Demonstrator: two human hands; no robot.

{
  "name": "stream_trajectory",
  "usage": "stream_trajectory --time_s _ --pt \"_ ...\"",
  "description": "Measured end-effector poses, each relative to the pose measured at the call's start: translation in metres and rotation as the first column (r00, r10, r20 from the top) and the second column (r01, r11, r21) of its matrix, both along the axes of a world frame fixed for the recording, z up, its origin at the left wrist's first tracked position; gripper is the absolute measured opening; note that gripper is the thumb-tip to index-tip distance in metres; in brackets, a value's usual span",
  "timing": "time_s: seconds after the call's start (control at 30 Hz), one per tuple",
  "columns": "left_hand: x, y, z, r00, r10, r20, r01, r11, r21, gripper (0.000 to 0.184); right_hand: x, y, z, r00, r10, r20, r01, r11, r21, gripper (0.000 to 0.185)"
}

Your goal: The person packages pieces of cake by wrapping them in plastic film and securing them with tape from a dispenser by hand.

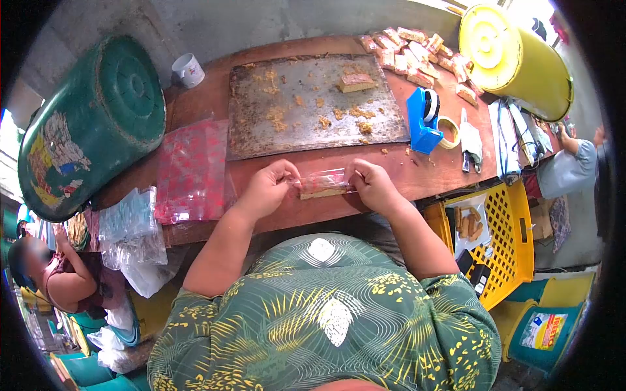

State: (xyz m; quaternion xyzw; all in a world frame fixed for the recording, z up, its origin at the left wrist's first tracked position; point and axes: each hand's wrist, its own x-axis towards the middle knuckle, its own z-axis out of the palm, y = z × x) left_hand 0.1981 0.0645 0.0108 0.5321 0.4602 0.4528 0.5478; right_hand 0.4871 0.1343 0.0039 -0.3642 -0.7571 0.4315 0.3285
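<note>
A slice of cake (324,193) in clear, red-printed plastic wrapping lies at the table's near edge, just in front of my body. My left hand (268,188) pinches the left end of its wrapping, and my right hand (377,185) grips the right end. Beyond them, a metal tray (257,138) strewn with crumbs bears one more slice (356,83). To the left of my left hand lies a stack of red-printed plastic wrappers (190,169). A blue tape dispenser (422,130) and a yellowish tape roll (449,131) stand beyond my right hand.
Wrapped slices (420,57) are piled at the back right, beside a yellow bucket (541,72). A green bucket (134,98) and white mug (188,70) are left. Clear bags (130,225) overhang the edge. A yellow crate (505,241) sits right. Other people are at both sides.
</note>
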Motion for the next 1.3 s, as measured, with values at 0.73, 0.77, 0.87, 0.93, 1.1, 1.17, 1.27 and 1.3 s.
stream_trajectory --time_s 0.73,0.77,0.87,0.93,1.1,1.17,1.27,1.3 --pt "0.013 -0.028 0.031 0.432 0.333 -0.838 -0.101 0.941 0.322 0.014 0.013 -0.005 0.039 0.816 -0.222 0.533 0.006 0.927 0.376 0.024" --pt "0.016 -0.026 0.023 0.419 0.408 -0.811 -0.141 0.912 0.386 0.014 0.01 -0.006 0.04 0.825 -0.246 0.509 0.035 0.921 0.388 0.022" --pt "0.011 -0.023 0.033 0.489 0.275 -0.828 -0.028 0.953 0.301 0.013 0.013 -0.003 0.03 0.837 -0.188 0.514 -0.063 0.9 0.432 0.014" --pt "0.01 -0.028 0.036 0.456 0.21 -0.865 0.09 0.956 0.28 0.013 0.012 -0.015 0.032 0.821 -0.17 0.545 -0.14 0.865 0.481 0.012" --pt "0.033 -0.057 0.042 0.282 0.389 -0.877 0.211 0.867 0.452 0.014 0.008 -0.053 0.033 0.766 -0.259 0.588 -0.141 0.825 0.547 0.02" --pt "0.023 -0.049 0.031 0.206 0.313 -0.927 0.26 0.896 0.36 0.012 0.009 -0.052 0.034 0.741 -0.26 0.619 -0.145 0.838 0.525 0.019" --pt "0.021 -0.022 0.047 0.217 0.149 -0.965 0.185 0.964 0.191 0.009 0.002 -0.027 0.047 0.691 -0.283 0.665 -0.16 0.838 0.522 0.016" --pt "0.023 -0.019 0.052 0.2 0.204 -0.958 0.186 0.952 0.242 0.01 -0.002 -0.027 0.048 0.66 -0.303 0.688 -0.179 0.826 0.535 0.014"
